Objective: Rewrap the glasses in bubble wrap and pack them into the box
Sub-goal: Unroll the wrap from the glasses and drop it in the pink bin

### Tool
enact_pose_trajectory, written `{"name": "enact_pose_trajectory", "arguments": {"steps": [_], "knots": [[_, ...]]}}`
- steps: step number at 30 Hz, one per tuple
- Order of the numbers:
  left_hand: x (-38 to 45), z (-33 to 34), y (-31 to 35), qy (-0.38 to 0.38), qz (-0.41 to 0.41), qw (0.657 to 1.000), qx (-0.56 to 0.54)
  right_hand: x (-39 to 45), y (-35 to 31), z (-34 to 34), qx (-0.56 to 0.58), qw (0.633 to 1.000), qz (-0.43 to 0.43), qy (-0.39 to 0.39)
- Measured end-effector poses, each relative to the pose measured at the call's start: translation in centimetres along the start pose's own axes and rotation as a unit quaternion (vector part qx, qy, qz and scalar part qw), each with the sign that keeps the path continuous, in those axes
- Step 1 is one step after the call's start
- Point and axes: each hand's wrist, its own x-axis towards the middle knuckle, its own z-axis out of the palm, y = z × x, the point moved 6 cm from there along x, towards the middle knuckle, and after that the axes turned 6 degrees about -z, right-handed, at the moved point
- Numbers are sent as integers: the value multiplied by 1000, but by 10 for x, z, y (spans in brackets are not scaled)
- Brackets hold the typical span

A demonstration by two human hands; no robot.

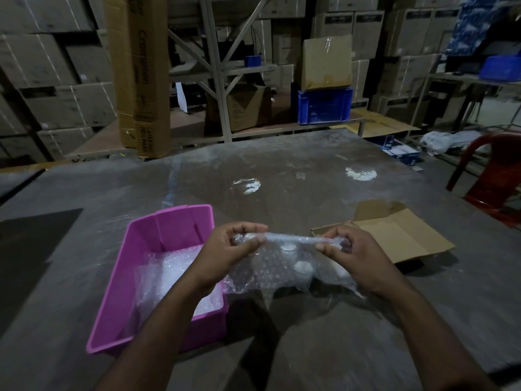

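A sheet of clear bubble wrap [270,263] hangs between my two hands above the grey table [310,348]. My left hand [225,249] pinches its upper left edge, and my right hand [349,255] pinches the upper right edge. Pale round shapes, seemingly small glasses [303,268], show through the wrap. A flat open cardboard box [400,238] lies on the table just right of my right hand. To the left stands a pink plastic bin [146,249] holding more bubble wrap [169,272].
A red plastic chair [490,170] stands at the table's right edge. A tall cardboard carton [141,80] rises beyond the far edge, with metal racks, a blue crate [324,105] and stacked cartons behind. A dark sheet [28,249] lies at the left.
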Motion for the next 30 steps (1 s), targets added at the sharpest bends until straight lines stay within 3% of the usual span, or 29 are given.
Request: {"name": "enact_pose_trajectory", "arguments": {"steps": [7,11,14,17,25,30], "knots": [[3,-6,-4,42,2,999,24,3,-4,2,-85,996,-17,-24],[4,-8,-5,41,12,997,62,3,-7,0,-54,998,-17,-13],[2,-5,-5,4,1,999,41,3,-5,0,-39,999,3,-7],[1,-8,-8,12,-10,1000,11,0,-7,1,-21,1000,16,-4],[-5,-7,-1,3,-15,999,29,0,-17,11,-6,999,15,-37],[-6,-7,-2,-1,-11,1000,18,4,-17,8,-21,1000,-2,6]]}}
